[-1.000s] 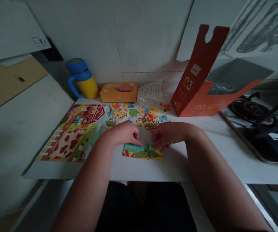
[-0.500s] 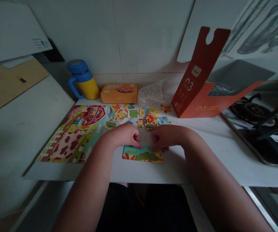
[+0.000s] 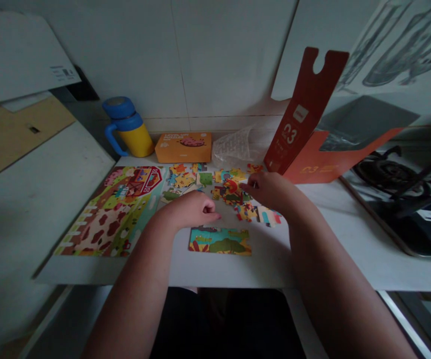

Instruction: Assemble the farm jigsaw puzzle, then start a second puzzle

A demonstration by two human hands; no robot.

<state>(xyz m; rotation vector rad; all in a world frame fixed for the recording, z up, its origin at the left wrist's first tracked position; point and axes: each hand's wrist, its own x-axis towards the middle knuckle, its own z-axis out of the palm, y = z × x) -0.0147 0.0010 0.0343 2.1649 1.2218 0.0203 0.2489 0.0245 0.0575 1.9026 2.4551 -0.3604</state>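
Note:
Several joined puzzle pieces [image 3: 221,244] form a teal, green and yellow strip near the table's front edge. My left hand [image 3: 198,207] is just above the strip's back edge, fingers curled in and thumb stretched along them, with nothing visible in its grip. Further back, my right hand [image 3: 264,187] reaches over the pile of loose puzzle pieces [image 3: 232,192], its fingers bent down and slightly apart. No piece shows between them, though the hand hides part of the pile. Two more loose pieces [image 3: 270,216] lie below the right wrist.
A finished-looking farm puzzle [image 3: 107,214] lies at left. Behind are a blue and yellow jug [image 3: 135,132], an orange puzzle box [image 3: 183,148] and a clear plastic bag [image 3: 234,148]. A tall open red-orange box [image 3: 313,159] stands beside a gas stove [image 3: 406,199] at right.
My right hand has left the joined strip and moved back to the loose pieces, uncovering some pieces on the right. My left hand stays near the strip, slightly lifted off it.

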